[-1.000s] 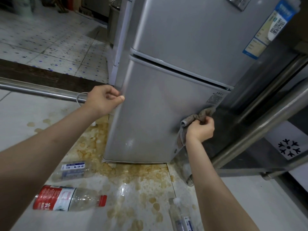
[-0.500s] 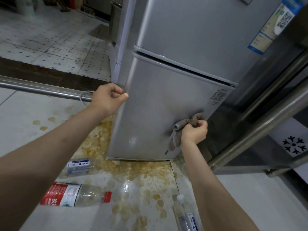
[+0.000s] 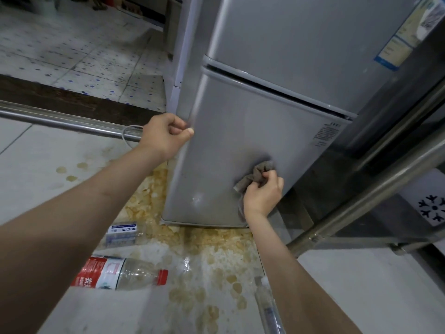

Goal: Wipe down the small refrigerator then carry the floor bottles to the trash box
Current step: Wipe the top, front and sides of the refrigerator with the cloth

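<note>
The small silver refrigerator (image 3: 240,131) stands in front of me with both doors closed. My left hand (image 3: 166,136) grips the left edge of its lower door, fingers curled round the edge. My right hand (image 3: 263,196) holds a crumpled grey-brown rag (image 3: 257,174) pressed against the lower door near its right side. Three plastic bottles lie on the floor: a red-labelled one with a red cap (image 3: 120,274), a clear one with a white and blue label (image 3: 124,233) nearer the fridge, and a third (image 3: 268,307) beside my right forearm.
Yellowish-brown stains (image 3: 204,249) spread over the floor below the fridge. A steel rail (image 3: 60,122) and a white cable loop (image 3: 131,133) run at the left. Steel table legs (image 3: 361,206) slant at the right. Speckled tiles (image 3: 72,56) lie beyond a dark threshold.
My right hand has slid the rag down and leftward across the lower door. My left hand has kept its grip on the door's left edge.
</note>
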Demonstrator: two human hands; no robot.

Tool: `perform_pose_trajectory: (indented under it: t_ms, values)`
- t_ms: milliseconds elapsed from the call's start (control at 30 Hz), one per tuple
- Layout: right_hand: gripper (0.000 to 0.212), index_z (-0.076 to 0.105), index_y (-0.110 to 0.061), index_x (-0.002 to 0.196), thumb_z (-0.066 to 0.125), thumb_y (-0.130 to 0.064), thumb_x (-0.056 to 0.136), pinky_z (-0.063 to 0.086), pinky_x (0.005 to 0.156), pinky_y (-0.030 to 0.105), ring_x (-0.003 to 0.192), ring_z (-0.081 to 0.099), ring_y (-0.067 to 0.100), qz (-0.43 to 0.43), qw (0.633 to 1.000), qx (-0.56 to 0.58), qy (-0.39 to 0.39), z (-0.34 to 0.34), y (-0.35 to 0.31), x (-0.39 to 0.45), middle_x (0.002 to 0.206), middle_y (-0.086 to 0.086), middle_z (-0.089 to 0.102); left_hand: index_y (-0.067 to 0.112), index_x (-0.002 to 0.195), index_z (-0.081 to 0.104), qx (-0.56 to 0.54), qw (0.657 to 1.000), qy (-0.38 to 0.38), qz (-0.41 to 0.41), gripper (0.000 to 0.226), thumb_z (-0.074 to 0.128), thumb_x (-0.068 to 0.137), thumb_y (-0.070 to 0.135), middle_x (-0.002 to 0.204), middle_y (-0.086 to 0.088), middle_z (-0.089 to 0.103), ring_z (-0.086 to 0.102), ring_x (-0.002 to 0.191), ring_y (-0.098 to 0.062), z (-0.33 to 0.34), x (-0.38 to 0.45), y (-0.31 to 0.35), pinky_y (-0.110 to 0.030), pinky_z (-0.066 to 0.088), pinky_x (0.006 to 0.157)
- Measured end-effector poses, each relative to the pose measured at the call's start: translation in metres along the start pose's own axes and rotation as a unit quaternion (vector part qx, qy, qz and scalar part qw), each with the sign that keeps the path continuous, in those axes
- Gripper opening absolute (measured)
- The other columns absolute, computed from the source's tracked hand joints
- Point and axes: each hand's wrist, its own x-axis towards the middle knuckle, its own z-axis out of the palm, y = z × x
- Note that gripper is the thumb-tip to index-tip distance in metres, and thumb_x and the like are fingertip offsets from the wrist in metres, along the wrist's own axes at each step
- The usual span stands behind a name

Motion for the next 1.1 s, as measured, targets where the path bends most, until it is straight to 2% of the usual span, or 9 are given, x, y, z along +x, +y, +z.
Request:
perform_pose_trajectory:
  t_ms: [67,133,267,500,633,767,933,1033,1100]
  values:
    - [0.015,0.061,0.001,0.087,0.056,0.010,0.075,0.035,0.072,0.019,0.082,0.056,0.033,-0.038,0.999,-0.017,-0.029,0.003,0.000,-0.005,0.100,0.019,0.052,0.028,0.070,0.056,-0.004,1.000,-0.005,-0.002,0.018,0.072,0.079,0.028,0.070,0.005,0.059,0.061,0.078,-0.019,-0.001,0.001,-0.001,-0.039,0.053,0.089]
    - [0.016,0.061,0.000,0.085,0.057,0.010,0.072,0.041,0.072,0.029,0.081,0.056,0.036,-0.125,0.988,-0.047,-0.082,0.006,0.004,-0.012,0.095,0.019,0.052,0.028,0.070,0.056,-0.006,1.000,-0.011,-0.004,0.018,0.072,0.079,0.028,0.071,0.004,0.059,0.061,0.078,-0.018,-0.001,0.002,-0.001,-0.039,0.053,0.090]
    - [0.029,0.063,-0.004,0.081,0.069,0.013,0.058,0.052,0.057,0.034,0.078,0.060,0.037,-0.294,0.938,-0.123,-0.137,0.010,0.015,-0.020,0.083,0.018,0.055,0.027,0.069,0.057,-0.012,1.000,-0.016,-0.007,0.019,0.073,0.078,0.027,0.071,0.004,0.060,0.061,0.078,-0.018,-0.002,0.001,0.001,-0.039,0.052,0.092]
    - [0.039,0.066,-0.003,0.091,0.066,0.019,0.059,0.055,0.057,0.040,0.079,0.059,0.039,-0.313,0.932,-0.123,-0.137,0.009,0.021,-0.017,0.087,0.018,0.058,0.023,0.078,0.065,-0.050,0.998,-0.040,-0.020,0.012,0.077,0.076,0.023,0.070,0.004,0.065,0.064,0.072,-0.011,-0.007,-0.002,0.004,-0.029,0.054,0.088]
    - [0.037,0.068,-0.002,0.094,0.062,0.018,0.063,0.054,0.055,0.040,0.081,0.058,0.037,-0.355,0.915,-0.115,-0.151,0.010,0.024,-0.017,0.088,0.017,0.059,0.005,0.102,0.066,-0.102,0.990,-0.086,-0.051,0.025,0.073,0.079,0.011,0.073,0.001,0.062,0.059,0.052,0.004,-0.013,-0.003,0.010,-0.012,0.051,0.060]
    - [0.031,0.067,-0.006,0.098,0.043,-0.003,0.077,0.052,0.055,0.038,0.083,0.055,0.035,-0.386,0.903,-0.125,-0.141,0.017,0.023,-0.022,0.091,0.017,0.059,0.000,0.103,0.064,-0.106,0.985,-0.124,-0.056,0.027,0.073,0.078,0.003,0.071,-0.001,0.061,0.056,0.045,0.007,-0.022,-0.001,0.012,-0.007,0.044,0.047]
    - [0.036,0.071,-0.006,0.097,0.041,-0.009,0.077,0.050,0.047,0.034,0.087,0.045,0.028,-0.466,0.855,-0.176,-0.144,0.017,0.027,-0.025,0.092,0.018,0.063,0.010,0.083,0.064,-0.118,0.976,-0.166,-0.072,0.013,0.074,0.076,0.005,0.059,0.005,0.065,0.061,0.048,0.001,-0.027,0.004,0.011,-0.020,0.051,0.060]
    - [0.039,0.071,-0.006,0.098,0.039,-0.009,0.075,0.050,0.047,0.035,0.088,0.042,0.027,-0.479,0.848,-0.178,-0.144,0.019,0.028,-0.026,0.093,0.019,0.063,0.022,0.080,0.063,-0.113,0.972,-0.187,-0.088,0.016,0.076,0.076,0.012,0.071,0.006,0.068,0.064,0.065,-0.008,-0.028,0.007,0.007,-0.032,0.047,0.082]
    - [0.038,0.070,-0.006,0.100,0.041,-0.007,0.075,0.052,0.048,0.037,0.088,0.042,0.027,-0.484,0.845,-0.174,-0.145,0.020,0.028,-0.026,0.094,0.019,0.063,0.024,0.079,0.063,-0.122,0.969,-0.193,-0.095,0.016,0.075,0.077,0.013,0.076,0.005,0.066,0.063,0.068,-0.008,-0.028,0.008,0.006,-0.033,0.045,0.084]
